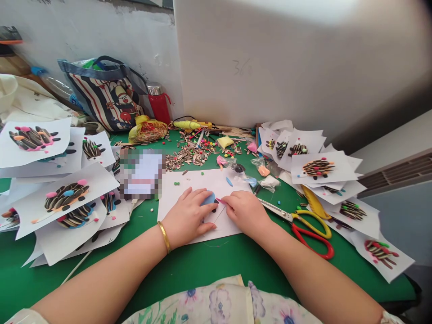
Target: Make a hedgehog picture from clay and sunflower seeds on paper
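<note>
My left hand (188, 217) rests on a white sheet of paper (189, 184) with its fingers curled over a blue lump of clay (209, 198). A gold bangle sits on that wrist. My right hand (245, 210) lies beside it, fingers pinched on a thin pink tool (220, 201) whose tip touches the blue clay. Small clay dots, green and blue, lie on the sheet further back.
Red-and-yellow scissors (308, 227) lie right of my right hand. Sunflower seeds (189, 155) are heaped behind the sheet. Stacks of finished seed-and-clay pictures sit at the left (64, 195) and the right (319, 167). A striped bag (104, 96) and red flask (158, 103) stand at the wall.
</note>
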The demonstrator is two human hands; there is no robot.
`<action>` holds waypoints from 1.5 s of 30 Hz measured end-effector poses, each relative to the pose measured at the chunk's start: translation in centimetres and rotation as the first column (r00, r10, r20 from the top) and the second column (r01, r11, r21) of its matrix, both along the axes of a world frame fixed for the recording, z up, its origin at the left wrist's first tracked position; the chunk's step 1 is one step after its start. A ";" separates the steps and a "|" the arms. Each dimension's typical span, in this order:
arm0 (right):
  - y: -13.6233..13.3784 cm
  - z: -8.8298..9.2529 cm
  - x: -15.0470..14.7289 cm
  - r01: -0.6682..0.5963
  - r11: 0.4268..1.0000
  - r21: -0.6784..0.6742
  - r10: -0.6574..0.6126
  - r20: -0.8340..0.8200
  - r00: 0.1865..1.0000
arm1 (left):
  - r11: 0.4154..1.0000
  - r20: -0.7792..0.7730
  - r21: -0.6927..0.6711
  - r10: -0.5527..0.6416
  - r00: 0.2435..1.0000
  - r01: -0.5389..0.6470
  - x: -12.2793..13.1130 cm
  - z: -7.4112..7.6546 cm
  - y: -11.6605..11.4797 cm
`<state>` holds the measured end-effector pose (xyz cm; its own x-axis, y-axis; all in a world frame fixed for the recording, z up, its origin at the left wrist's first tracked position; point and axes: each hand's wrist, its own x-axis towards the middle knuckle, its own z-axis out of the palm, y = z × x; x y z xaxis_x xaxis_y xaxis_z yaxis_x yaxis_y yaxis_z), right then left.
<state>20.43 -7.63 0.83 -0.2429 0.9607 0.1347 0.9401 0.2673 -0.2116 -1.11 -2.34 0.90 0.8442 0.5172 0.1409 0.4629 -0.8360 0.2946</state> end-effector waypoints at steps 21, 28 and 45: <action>-0.3 0.2 -0.2 -0.004 0.999 0.050 0.003 0.006 1.000 | 1.000 -0.015 0.015 0.004 1.000 -0.004 0.0 0.0 0.0; -0.8 0.6 -0.5 -0.023 0.998 0.054 0.023 -0.005 1.000 | 0.996 0.032 -0.009 0.088 0.996 -0.088 0.0 -0.4 0.0; -0.7 0.0 -1.5 -0.062 0.993 0.098 0.052 0.106 0.993 | 0.996 0.022 -0.025 0.090 0.996 -0.089 0.1 -0.4 0.1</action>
<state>18.98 -8.28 0.78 -0.3145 0.9276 0.2016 0.9381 0.3362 -0.0835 -1.04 -2.29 0.53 0.7910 0.5939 0.1469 0.5284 -0.7842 0.3253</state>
